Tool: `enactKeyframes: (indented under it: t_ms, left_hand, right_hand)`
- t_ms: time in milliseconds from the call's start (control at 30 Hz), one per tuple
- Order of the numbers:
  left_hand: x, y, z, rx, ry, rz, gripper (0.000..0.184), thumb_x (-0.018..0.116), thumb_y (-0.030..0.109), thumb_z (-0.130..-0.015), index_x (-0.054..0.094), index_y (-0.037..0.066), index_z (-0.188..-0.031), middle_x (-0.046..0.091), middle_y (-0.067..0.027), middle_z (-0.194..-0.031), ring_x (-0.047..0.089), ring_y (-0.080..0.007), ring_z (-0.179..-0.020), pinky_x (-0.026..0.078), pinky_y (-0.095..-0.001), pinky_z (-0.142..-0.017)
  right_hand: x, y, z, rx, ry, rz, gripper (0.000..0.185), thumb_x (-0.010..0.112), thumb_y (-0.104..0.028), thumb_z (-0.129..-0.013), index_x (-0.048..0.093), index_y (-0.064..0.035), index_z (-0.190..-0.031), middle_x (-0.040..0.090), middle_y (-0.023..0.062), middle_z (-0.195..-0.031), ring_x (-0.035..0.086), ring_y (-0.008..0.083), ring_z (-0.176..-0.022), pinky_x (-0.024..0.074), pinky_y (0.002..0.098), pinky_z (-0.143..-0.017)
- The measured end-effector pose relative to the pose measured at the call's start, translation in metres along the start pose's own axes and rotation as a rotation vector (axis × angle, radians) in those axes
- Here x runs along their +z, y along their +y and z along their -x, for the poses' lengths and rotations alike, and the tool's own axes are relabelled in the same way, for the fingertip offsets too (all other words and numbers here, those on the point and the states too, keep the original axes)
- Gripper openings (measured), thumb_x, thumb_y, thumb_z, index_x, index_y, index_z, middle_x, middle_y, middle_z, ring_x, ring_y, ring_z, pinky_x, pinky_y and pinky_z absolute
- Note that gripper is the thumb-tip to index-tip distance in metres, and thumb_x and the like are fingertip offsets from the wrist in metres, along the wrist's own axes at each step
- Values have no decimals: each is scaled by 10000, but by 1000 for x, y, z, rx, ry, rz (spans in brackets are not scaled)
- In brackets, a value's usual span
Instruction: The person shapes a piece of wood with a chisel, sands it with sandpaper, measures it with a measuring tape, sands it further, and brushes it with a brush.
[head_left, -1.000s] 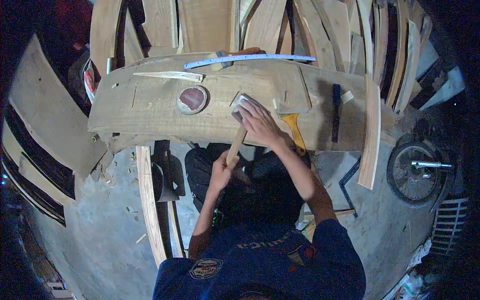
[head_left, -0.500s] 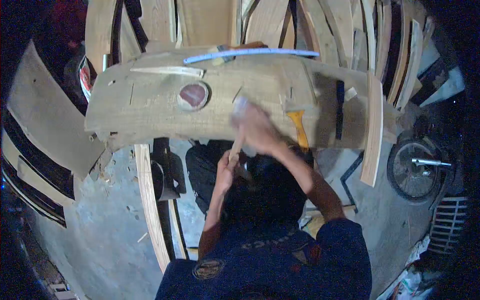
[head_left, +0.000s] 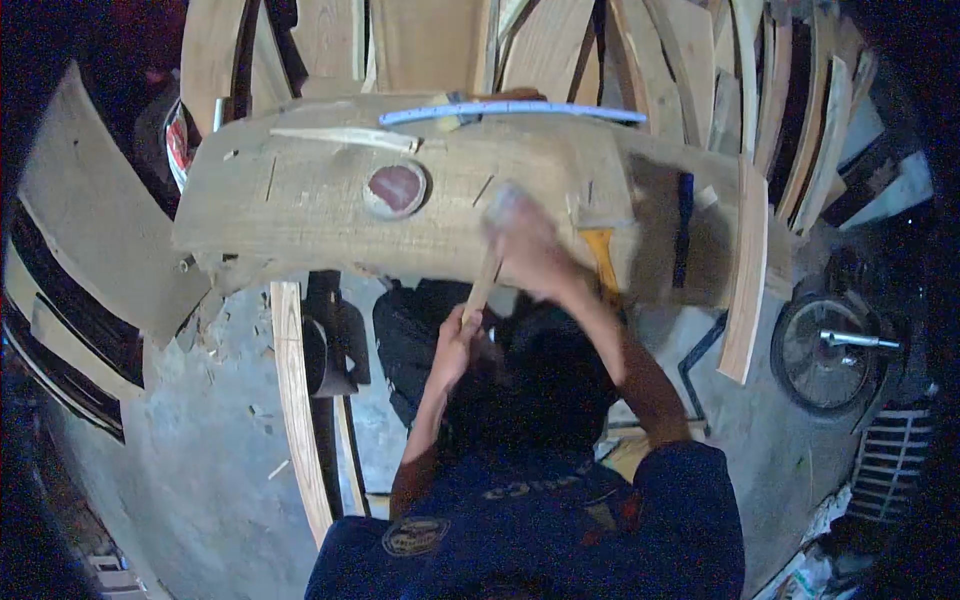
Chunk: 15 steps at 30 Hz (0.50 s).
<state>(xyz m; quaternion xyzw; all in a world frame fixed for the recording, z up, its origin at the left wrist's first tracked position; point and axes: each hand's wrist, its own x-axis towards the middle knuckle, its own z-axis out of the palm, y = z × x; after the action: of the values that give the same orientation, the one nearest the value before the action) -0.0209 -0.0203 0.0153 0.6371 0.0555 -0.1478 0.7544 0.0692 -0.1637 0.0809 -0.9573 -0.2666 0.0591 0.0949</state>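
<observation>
My left hand (head_left: 457, 345) is closed around the lower end of a narrow wooden strip (head_left: 484, 285), which slants up past the front edge of the wooden bench (head_left: 330, 235). At the strip's upper end is my right hand (head_left: 540, 260), smeared by motion. A pale, blurred object (head_left: 510, 203) shows at its fingertips; its kind I cannot make out. Left of that hand, a round reddish disc with a pale rim (head_left: 397, 190) lies on the bench. Close on the right is a flat tool with a yellow handle (head_left: 600, 255).
A bluish-white ruler-like strip (head_left: 520, 110) and a tapered wood sliver (head_left: 345, 137) lie toward the bench's back. A curved board (head_left: 748, 270) hangs over its right end. Boards (head_left: 430, 45) stand behind. A wheel (head_left: 825, 345) is at right; a long plank (head_left: 296, 400) leans at left.
The view has shifted slightly. My right hand, with the pale object, remains at the strip's upper end, still blurred. My left hand keeps its grip on the strip.
</observation>
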Motion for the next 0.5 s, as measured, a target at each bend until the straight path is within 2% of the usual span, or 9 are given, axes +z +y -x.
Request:
enactKeyframes:
  t_ms: [33,100,133,200,267,333,400,467,500]
  left_hand:
    - [0,12,3,6,-57,42,172,426,210,-843,480,54,-892,382,47,-561,328,-38,-444,255,-183,-392]
    - [0,10,3,-1,-61,55,163,426,209,-842,477,58,-878,384,46,-561,332,-40,-442,257,-183,-391]
    - [0,6,0,-14,-53,69,156,426,208,-841,475,62,-864,385,45,-561,335,-41,-440,259,-182,-389]
    - [-1,3,-2,48,-41,44,142,432,207,-838,464,69,-842,385,44,-559,340,-39,-433,262,-183,-376]
    - [0,15,9,-53,-66,12,131,432,197,-837,458,71,-857,392,42,-566,351,-36,-438,272,-184,-375]
    - [0,16,5,10,-97,28,140,434,196,-837,456,67,-884,402,41,-577,357,-38,-441,276,-183,-375]
    - [1,18,10,-70,-48,31,145,437,198,-837,455,66,-893,403,44,-573,358,-39,-437,281,-181,-375]
    - [2,13,11,-21,-63,11,145,440,197,-835,451,66,-894,400,46,-565,356,-38,-429,293,-182,-377]
    - [-1,12,13,-65,-48,27,140,443,198,-834,449,70,-891,401,46,-565,356,-38,-428,294,-182,-374]
  right_hand:
    - [-4,2,-6,121,-92,28,352,395,-269,-815,455,-101,-1118,337,154,-1234,234,284,-1192,157,366,-989]
    - [2,-7,-1,126,197,-101,293,445,-267,-781,541,-109,-1008,397,153,-1179,321,279,-1142,231,381,-956]
    - [14,-28,15,-177,445,-171,288,452,-232,-757,545,-104,-997,424,160,-1151,341,292,-1123,239,386,-951]
    - [13,-16,14,-238,329,-140,307,465,-233,-735,544,-141,-1018,410,147,-1172,306,285,-1153,208,377,-971]
    - [32,-30,28,-261,294,-143,314,463,-236,-742,532,-144,-1034,404,132,-1181,298,283,-1158,199,379,-975]
    - [34,-24,26,-334,289,-42,329,458,-242,-754,508,-150,-1066,393,103,-1198,282,278,-1169,180,384,-982]
    - [29,-10,22,-397,284,68,346,454,-249,-766,484,-156,-1099,383,74,-1216,266,272,-1180,161,389,-990]
    - [29,9,19,-334,232,-51,387,388,-265,-804,420,-133,-1166,341,113,-1246,243,267,-1192,149,376,-991]
    - [31,26,3,-168,471,129,373,422,-273,-784,450,-146,-1134,362,94,-1230,265,272,-1178,173,395,-978]
